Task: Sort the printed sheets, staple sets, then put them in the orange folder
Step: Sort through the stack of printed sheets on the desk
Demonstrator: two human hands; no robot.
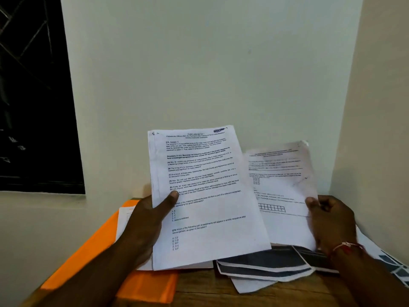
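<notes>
My left hand (148,220) grips a set of printed text sheets (203,196) by its left edge, thumb on the front page, held upright above the table. My right hand (329,220) pinches a second printed sheet (281,191) at its right edge; this one carries a small grid and sits partly behind the first set. The orange folder (146,286) lies flat on the table at the left, under my left forearm, with a white sheet (124,220) resting on it. No stapler is in view.
Several sheets with dark printed blocks (263,264) lie spread on the wooden table (205,293) below the held papers, and more reach toward the right edge (389,262). White walls close in behind and at the right. A dark window (33,96) is at the left.
</notes>
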